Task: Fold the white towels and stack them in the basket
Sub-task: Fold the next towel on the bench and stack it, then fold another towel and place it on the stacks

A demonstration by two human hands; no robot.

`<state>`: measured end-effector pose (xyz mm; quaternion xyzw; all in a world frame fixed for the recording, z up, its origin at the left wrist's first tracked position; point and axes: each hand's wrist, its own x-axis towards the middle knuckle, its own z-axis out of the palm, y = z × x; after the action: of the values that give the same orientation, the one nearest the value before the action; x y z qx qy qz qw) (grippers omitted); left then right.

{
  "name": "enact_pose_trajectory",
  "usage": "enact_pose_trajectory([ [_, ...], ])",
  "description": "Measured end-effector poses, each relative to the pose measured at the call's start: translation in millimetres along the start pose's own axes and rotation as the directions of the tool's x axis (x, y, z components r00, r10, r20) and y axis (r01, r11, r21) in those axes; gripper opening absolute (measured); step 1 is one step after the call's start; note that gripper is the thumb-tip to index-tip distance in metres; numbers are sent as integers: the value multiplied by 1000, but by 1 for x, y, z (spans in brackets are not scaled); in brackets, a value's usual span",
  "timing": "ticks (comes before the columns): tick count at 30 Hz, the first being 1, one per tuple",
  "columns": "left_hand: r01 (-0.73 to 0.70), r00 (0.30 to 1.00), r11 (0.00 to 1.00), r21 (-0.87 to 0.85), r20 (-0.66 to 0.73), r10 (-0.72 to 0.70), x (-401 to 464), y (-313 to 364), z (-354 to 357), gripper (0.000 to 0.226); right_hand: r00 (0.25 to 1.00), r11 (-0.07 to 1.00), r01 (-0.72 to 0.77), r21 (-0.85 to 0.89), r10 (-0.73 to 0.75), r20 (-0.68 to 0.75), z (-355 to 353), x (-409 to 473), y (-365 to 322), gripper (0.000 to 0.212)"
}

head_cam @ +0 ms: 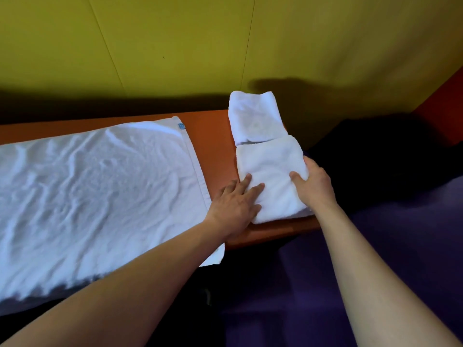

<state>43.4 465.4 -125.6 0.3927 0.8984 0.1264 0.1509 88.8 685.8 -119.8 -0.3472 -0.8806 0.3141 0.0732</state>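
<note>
A folded white towel [271, 169] lies near the right end of the orange table [215, 146]. My left hand [234, 206] rests flat on its near left part, fingers straight. My right hand [313, 184] grips its right edge, with the thumb on top and the fingers over the side. A second folded white towel [255, 116] lies just behind it, touching it. A large white towel [95, 194] with a small blue tag is spread flat over the left part of the table. No basket is in view.
A yellow-green wall [225, 41] stands right behind the table. To the right of the table lies a dark area [375, 156], and a purple surface [400, 234] fills the near right. The spread towel hangs over the table's near edge.
</note>
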Motion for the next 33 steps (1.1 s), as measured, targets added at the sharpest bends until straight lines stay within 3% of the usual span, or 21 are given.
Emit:
enact_pose_trajectory([
  [7, -37, 999, 998, -50, 10, 37, -13, 7, 8, 63, 999, 982, -41, -182, 42, 2, -3, -23, 8, 60],
  [9, -35, 999, 999, -30, 5, 35, -15, 10, 11, 63, 993, 941, 6, -339, -46, -111, -6, -33, 7, 62],
  [11, -30, 1000, 999, -26, 8, 30, -17, 11, 12, 64, 955, 896, 133, -423, -230, -186, -6, -43, 1, 60],
  [13, -35, 999, 999, -6, -12, 34, -24, 8, 11, 65, 950, 855, 233, -464, -303, -80, 0, -51, -5, 56],
  [15, -15, 998, 1000, 24, -66, 17, -39, -2, 8, 64, 968, 820, 223, -528, -249, 23, 6, -55, -7, 57],
  [17, 54, 990, 998, 46, -134, -47, -64, -23, 7, 64, 965, 834, 211, -510, -260, -26, 9, -58, -15, 55],
  [21, 291, 912, 954, 67, -321, -256, -123, -92, 13, 59, 930, 864, 291, -411, -356, -90, 34, -71, -56, 46],
  [26, 617, 723, 787, -14, -385, -573, -181, -173, 4, 67, 816, 766, 571, -295, -568, 104, 93, -81, -113, 47],
  [29, 711, 635, 700, -66, -365, -681, -192, -210, -8, 73, 778, 735, 629, -253, -594, 206, 128, -75, -147, 51],
  [33, 737, 626, 673, -62, -310, -715, -190, -244, -14, 81, 714, 687, 692, -219, -609, 345, 171, -57, -185, 57],
])
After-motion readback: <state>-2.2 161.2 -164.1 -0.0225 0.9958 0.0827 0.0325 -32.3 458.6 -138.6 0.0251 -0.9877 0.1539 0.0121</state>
